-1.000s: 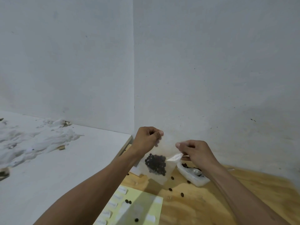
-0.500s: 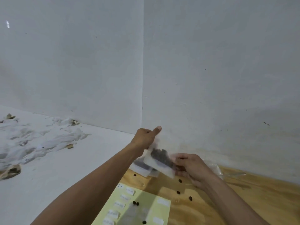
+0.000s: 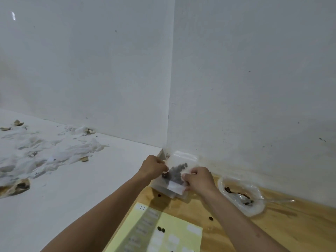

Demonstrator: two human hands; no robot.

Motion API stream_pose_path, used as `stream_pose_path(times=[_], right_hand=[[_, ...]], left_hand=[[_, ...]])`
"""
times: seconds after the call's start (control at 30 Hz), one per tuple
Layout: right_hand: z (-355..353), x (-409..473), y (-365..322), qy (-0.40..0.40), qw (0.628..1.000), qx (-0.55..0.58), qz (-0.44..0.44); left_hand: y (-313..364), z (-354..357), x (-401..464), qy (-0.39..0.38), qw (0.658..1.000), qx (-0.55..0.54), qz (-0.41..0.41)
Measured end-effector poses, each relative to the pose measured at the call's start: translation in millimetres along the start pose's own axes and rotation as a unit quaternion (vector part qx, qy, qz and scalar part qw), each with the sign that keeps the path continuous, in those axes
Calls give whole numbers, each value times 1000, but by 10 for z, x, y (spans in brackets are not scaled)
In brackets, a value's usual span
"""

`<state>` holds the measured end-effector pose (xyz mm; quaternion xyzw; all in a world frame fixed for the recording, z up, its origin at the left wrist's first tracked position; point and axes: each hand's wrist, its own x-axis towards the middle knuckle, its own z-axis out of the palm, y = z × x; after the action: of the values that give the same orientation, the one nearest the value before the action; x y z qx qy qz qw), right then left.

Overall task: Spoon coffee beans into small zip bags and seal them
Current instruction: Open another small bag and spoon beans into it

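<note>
You have a clear zip bag (image 3: 177, 176) with a white label strip, showing dark brown coffee beans (image 3: 175, 172) inside. The table (image 3: 283, 222) is pale yellow-brown wood with visible grain. Near its front edge lies a light yellow sheet (image 3: 163, 231) carrying rows of white labels. The walls (image 3: 254, 88) are plain white, lightly speckled.

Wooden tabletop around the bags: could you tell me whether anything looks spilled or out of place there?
Yes: loose dark coffee beans lie scattered on the light wooden tabletop, and a pair sits on the pale yellow label sheet, outside any bag.
</note>
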<state>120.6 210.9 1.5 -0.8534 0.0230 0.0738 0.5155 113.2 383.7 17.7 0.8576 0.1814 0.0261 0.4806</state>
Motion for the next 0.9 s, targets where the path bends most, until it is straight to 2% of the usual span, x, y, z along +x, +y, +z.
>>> stream_pose_path(times=[0.13,0.27,0.43,0.63,0.9], right_hand=[[244,58,51,17,990,-140,16],[264,38,43,27,959,-281,13],[280,138,43,6,968,-250,19],[278,150,18,36,963,-267,6],[356,196,-9,33,961,-275,14]], left_hand=[[-202,102,83,-5,998,66,-11],[-251,120,154,-9,996,93,8],[-202,173,161,-24,995,87,33],[-154,226,176,-40,994,97,11],[-197,185,135,-55,996,76,8]])
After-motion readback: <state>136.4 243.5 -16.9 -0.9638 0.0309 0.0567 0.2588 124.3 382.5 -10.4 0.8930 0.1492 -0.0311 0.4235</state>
